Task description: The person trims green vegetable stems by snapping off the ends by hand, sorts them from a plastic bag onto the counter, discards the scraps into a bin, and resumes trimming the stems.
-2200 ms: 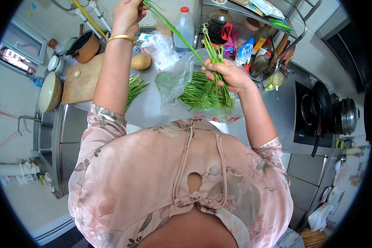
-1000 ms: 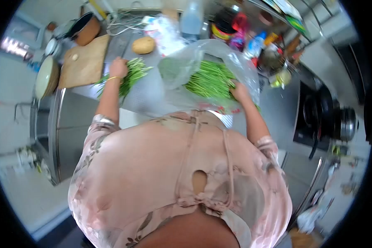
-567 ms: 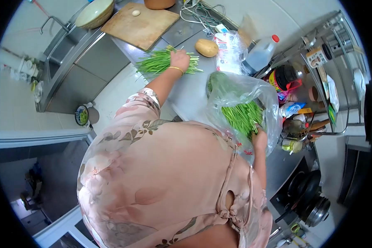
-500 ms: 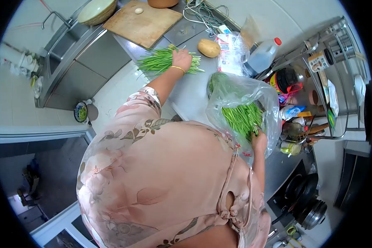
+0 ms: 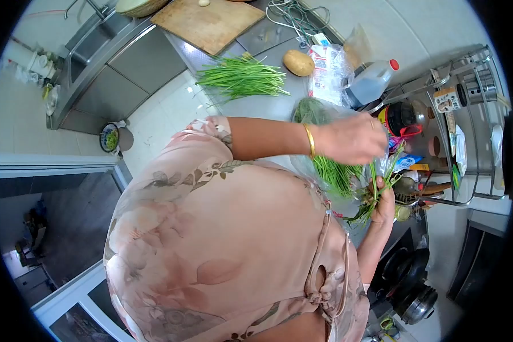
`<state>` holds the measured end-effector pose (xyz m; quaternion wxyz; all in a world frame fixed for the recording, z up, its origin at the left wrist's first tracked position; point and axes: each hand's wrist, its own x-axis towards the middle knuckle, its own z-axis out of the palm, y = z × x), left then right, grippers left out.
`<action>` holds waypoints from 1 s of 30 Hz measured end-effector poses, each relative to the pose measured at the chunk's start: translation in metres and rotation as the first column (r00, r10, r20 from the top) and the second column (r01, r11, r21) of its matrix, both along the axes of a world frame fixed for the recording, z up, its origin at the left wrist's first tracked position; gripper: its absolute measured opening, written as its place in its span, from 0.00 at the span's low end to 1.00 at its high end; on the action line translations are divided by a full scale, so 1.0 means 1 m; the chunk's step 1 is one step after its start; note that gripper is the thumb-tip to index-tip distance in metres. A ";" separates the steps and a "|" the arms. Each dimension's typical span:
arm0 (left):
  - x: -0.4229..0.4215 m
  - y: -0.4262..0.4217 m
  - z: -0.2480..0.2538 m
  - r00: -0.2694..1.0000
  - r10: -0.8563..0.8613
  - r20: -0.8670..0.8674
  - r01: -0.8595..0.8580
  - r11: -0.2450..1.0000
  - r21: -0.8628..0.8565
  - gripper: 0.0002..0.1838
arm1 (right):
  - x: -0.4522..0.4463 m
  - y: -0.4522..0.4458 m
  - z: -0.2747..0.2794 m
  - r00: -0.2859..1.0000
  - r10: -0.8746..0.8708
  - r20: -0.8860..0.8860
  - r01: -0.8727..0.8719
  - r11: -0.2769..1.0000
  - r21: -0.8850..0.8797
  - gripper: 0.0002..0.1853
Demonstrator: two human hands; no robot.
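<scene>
My right hand (image 5: 384, 204) is closed around a small bunch of garlic chives (image 5: 370, 200), whose ends stick out on both sides of the fingers. Over the clear plastic bag (image 5: 300, 164) hovers my left hand (image 5: 352, 139), wearing a gold bracelet; it is blurred and its fingertips are hidden, close to the tops of the held stalks. More chives (image 5: 337, 174) lie at the bag, partly covered by my left hand. A separate pile of chives (image 5: 242, 77) lies on the counter, apart from both hands.
A potato (image 5: 298, 62), a white plastic package (image 5: 327, 71) and a red-capped jug (image 5: 373, 82) stand along the wall. The cutting board (image 5: 208, 25) is farther left. A metal rack (image 5: 467, 142) with jars borders the right; pans (image 5: 404, 271) sit lower right.
My left hand has left the chives pile on the counter and swung right, over the bag. My right hand has come up with a small bunch of chives. The view has shifted slightly.
</scene>
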<state>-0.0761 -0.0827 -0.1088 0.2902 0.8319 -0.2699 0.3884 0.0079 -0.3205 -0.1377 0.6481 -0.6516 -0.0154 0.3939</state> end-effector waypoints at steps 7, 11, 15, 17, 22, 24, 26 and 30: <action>0.012 -0.040 -0.014 0.988 -0.104 -0.118 0.112 0.991 0.070 0.08 | -0.017 0.015 0.013 0.995 -0.099 -0.002 0.099 0.992 0.074 0.09; 0.019 -0.039 -0.005 0.972 -0.132 -0.193 0.139 0.990 0.019 0.09 | -0.018 0.016 0.022 0.993 -0.100 -0.066 0.107 0.988 0.109 0.08; 0.028 -0.038 0.000 0.971 -0.121 -0.207 0.109 0.992 -0.069 0.10 | -0.012 0.015 0.027 0.997 -0.065 -0.037 0.070 0.987 0.148 0.12; 0.031 -0.033 0.006 0.914 -0.187 -0.361 0.099 0.963 -0.249 0.09 | -0.008 0.012 0.033 1.000 0.010 0.018 -0.014 0.971 0.240 0.12; 0.043 -0.017 0.022 0.555 -0.540 -0.633 -0.197 0.654 -0.731 0.10 | -0.007 0.006 0.049 0.988 -0.063 0.140 0.035 0.980 0.198 0.12; 0.046 -0.010 0.027 0.485 -0.642 -0.594 -0.230 0.562 -0.795 0.10 | -0.004 0.005 0.056 0.979 -0.083 0.186 0.049 0.982 0.181 0.13; 0.046 -0.011 0.032 0.464 -0.654 -0.597 -0.227 0.564 -0.794 0.10 | -0.002 0.008 0.067 0.953 -0.098 0.287 0.052 0.985 0.165 0.14; 0.047 -0.015 0.037 0.456 -0.667 -0.589 -0.212 0.562 -0.800 0.09 | 0.004 0.022 0.081 0.915 -0.078 0.395 0.007 0.984 0.177 0.16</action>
